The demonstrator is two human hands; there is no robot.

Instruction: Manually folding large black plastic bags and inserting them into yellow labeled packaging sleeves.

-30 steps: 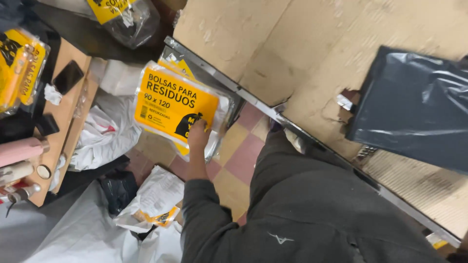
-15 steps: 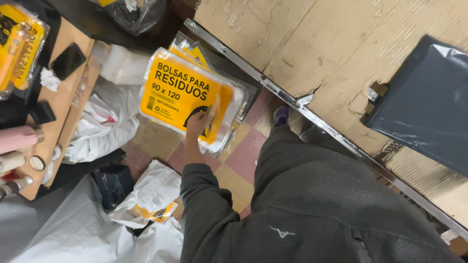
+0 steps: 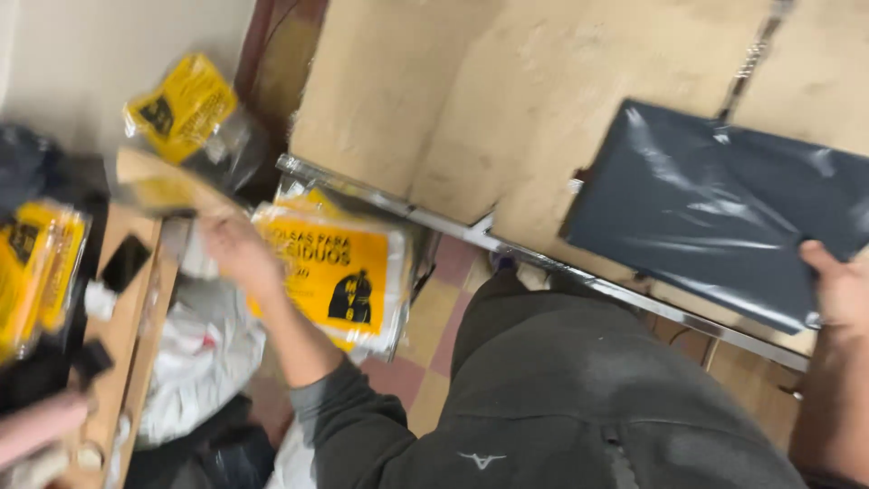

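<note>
Two hands are at work, well apart: our left hand point(image 3: 237, 254) is closed on the left edge of a yellow-labelled pack of bags point(image 3: 339, 281), holding it low at the left above the checked floor tiles point(image 3: 434, 317), while our right hand point(image 3: 837, 290) at the far right edge pinches the corner of a folded dark plastic sheet point(image 3: 724, 217) lying on the cardboard-covered surface point(image 3: 453, 109), just above the metal rail point(image 3: 543, 263). To handle the pack well, we judge it best to keep the grip firm along its edge, since the slick wrapper could slide, and to keep it level so that the stack inside does not sag. The dark sheet looks limp and glossy, so the pinch should take in all the layers at that corner. Much is blurred: we cannot tell how the left fingers wrap the pack, and the right hand is cut off by the frame, only thumb and part of the palm showing. More yellow packs point(image 3: 181, 104) at the far left and on the wooden shelf point(image 3: 127, 299) are smeared.
</note>
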